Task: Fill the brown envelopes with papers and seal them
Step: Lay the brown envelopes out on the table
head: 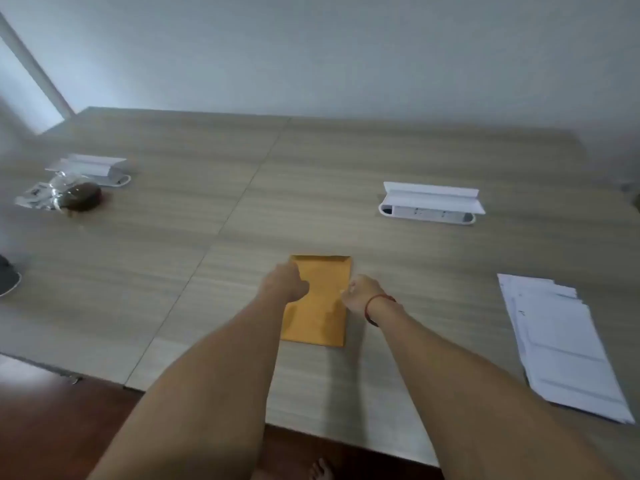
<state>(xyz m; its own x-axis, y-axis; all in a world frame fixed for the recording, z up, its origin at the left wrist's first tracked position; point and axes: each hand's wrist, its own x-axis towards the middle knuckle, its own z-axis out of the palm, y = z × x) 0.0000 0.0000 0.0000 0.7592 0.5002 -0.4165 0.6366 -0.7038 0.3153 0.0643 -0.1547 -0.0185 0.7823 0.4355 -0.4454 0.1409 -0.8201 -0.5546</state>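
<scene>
A brown envelope (323, 306) lies flat on the wooden table (415, 258), in front of me near the middle. My left hand (285, 282) is over its upper left edge with the fingers curled round that edge. My right hand (360, 292), with a red band on the wrist, has curled fingers at the envelope's right edge and seems to pinch it. The picture is blurred, so the fingertips are hard to make out. A loose stack of white papers (561, 344) lies on the table at the right, apart from both hands.
Two white socket boxes with raised lids sit in the table, one at the back right (431, 202) and one at the back left (90, 169). A clear plastic bag with something dark brown (74, 197) lies at the left. A dark object (7, 275) shows at the left edge.
</scene>
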